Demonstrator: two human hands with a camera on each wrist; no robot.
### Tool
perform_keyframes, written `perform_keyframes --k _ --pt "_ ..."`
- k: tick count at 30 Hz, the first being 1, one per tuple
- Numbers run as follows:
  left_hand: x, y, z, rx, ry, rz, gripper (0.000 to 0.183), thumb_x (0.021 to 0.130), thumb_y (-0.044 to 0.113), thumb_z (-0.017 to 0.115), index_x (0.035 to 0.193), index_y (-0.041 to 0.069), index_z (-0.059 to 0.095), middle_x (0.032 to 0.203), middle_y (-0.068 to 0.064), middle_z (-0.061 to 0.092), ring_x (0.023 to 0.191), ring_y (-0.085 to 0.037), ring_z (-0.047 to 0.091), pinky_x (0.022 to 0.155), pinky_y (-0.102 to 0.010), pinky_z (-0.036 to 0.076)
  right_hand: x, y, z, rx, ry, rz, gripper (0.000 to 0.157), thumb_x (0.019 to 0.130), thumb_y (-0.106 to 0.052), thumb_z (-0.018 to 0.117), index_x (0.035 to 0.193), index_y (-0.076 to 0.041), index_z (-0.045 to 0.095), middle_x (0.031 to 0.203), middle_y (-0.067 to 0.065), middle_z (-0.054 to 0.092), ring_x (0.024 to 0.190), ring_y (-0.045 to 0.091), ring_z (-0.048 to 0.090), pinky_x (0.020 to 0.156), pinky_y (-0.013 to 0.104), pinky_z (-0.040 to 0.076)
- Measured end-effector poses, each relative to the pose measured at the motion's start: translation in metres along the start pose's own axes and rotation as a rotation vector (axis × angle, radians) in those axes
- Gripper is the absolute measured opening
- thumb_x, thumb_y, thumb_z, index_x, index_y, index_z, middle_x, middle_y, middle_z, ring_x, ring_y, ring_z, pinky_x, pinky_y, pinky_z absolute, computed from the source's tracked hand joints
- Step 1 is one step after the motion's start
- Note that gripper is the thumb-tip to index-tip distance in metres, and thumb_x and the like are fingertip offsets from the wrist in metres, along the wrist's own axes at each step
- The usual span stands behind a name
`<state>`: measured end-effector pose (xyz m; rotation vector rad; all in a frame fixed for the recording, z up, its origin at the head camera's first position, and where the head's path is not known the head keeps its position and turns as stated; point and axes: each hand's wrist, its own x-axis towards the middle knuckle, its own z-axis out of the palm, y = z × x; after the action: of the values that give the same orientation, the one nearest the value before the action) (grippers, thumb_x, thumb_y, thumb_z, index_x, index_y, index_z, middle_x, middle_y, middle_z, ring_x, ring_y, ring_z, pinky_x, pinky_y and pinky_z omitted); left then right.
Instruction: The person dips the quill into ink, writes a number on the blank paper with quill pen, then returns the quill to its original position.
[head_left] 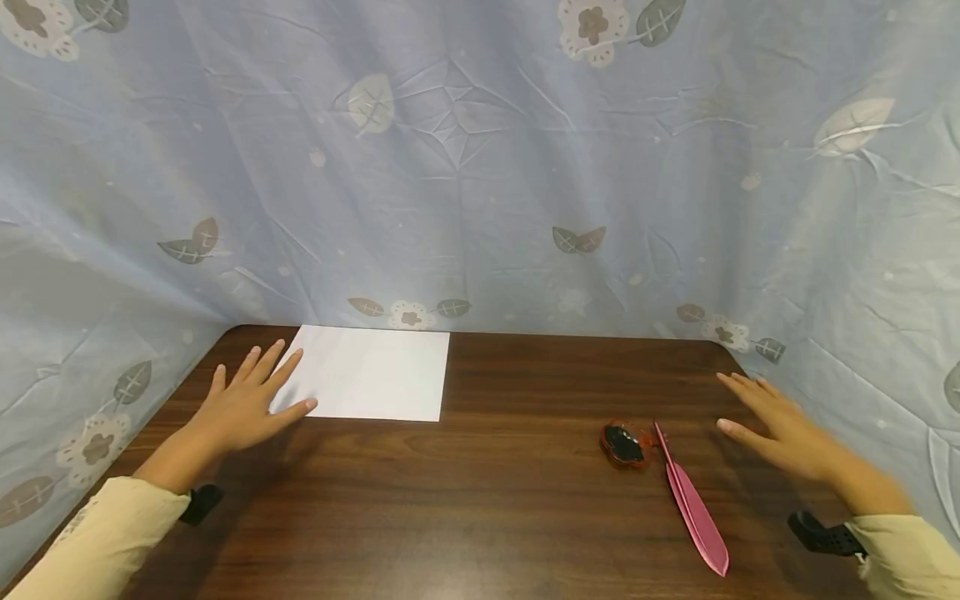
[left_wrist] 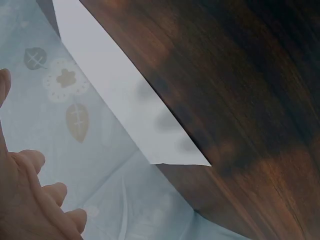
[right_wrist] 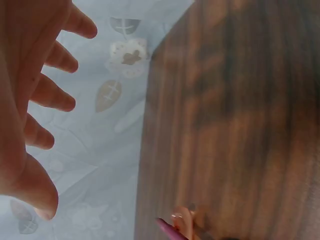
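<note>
My left hand (head_left: 238,412) is held over the left side of the table with its fingers spread, holding nothing. Its fingertips overlap the left edge of a blank white sheet of paper (head_left: 367,375) at the table's far edge. On the other side, my right hand (head_left: 787,437) hovers with fingers extended and nothing in its grasp. Left of that hand lies a pink feather-shaped pen (head_left: 697,521), its thin end pointing away from me. Beside the thin end sits a small red see-through piece with a dark middle (head_left: 624,443). The right wrist view catches only the pen's tip (right_wrist: 170,230).
A dark brown wooden table (head_left: 465,500) with rounded far corners lies beneath both hands. Pale blue cloth (head_left: 465,167) with leaf and flower prints hangs behind it and along both sides. Black bands (head_left: 825,535) sit at both wrists.
</note>
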<state>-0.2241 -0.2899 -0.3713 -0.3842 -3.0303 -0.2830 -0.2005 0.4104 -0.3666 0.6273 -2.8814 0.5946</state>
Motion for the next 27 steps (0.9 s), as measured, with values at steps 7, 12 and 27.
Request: perform_keyframes --k 7,12,27 --pt "0.009 -0.005 0.006 -0.029 -0.022 0.009 0.088 0.092 0.064 0.044 0.156 0.018 0.005 0.16 -0.02 -0.001 0.143 -0.049 0.001 0.105 -0.072 0.004 -0.004 0.0 0.019 0.005 -0.021 0.011 0.069 0.094 -0.028 0.061 0.153 -0.02 0.026 0.145 0.026 0.041 0.127 0.055 0.038 0.092 0.069 0.033" --pt "0.018 -0.009 0.012 -0.036 -0.03 0.003 0.088 0.092 0.064 0.045 0.156 0.015 0.007 0.159 -0.023 0.001 0.143 -0.049 0.001 0.106 -0.071 0.005 -0.011 -0.004 0.033 0.058 -0.013 0.019 0.067 0.095 -0.025 0.061 0.152 -0.018 0.026 0.137 0.025 0.05 0.119 0.051 0.049 0.082 0.061 0.048" --pt "0.039 -0.028 0.037 -0.076 -0.089 -0.018 0.089 0.092 0.063 0.045 0.155 0.01 0.012 0.157 -0.026 0.002 0.14 -0.053 0.003 0.106 -0.071 0.005 -0.014 0.003 0.063 0.1 0.04 -0.145 0.056 0.088 -0.008 0.068 0.14 -0.007 0.048 0.124 0.016 0.063 0.109 0.011 0.062 0.08 0.027 0.054"
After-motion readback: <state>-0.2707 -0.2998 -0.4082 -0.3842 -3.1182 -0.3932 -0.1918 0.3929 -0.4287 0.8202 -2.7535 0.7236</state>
